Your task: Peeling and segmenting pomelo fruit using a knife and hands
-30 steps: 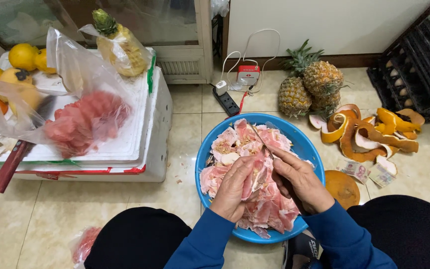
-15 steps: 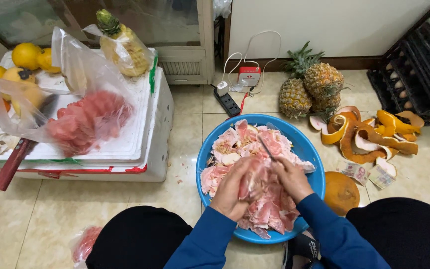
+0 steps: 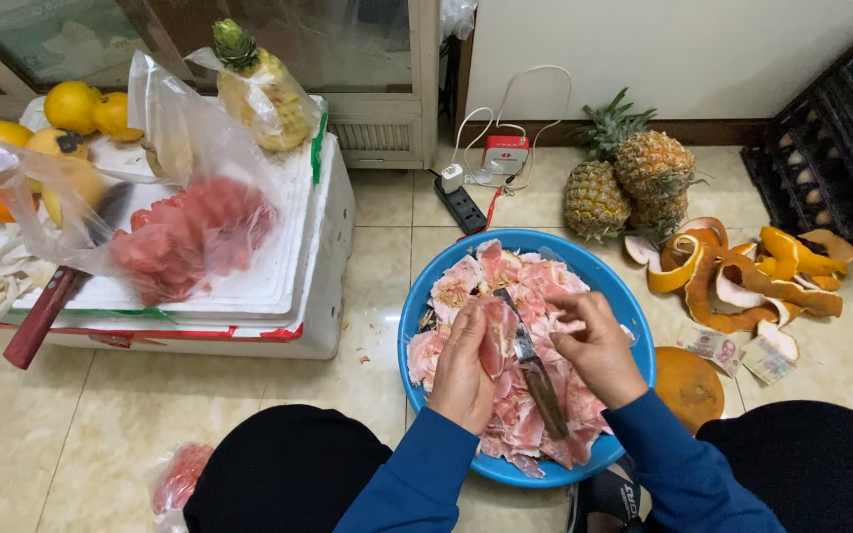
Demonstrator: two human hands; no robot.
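Head view: pink fruit segment handled over blue basin (image 3: 417,314)
Fruit segment (image 3: 494,336) is grasped in left hand (image 3: 464,370); knife (image 3: 535,367) is clasped in right hand (image 3: 599,347), blade laid against it

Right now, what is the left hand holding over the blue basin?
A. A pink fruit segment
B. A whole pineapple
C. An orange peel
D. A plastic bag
A: the left hand grips a pink fruit segment above the blue basin, while the right hand holds a knife beside it; the pineapples stand on the floor.
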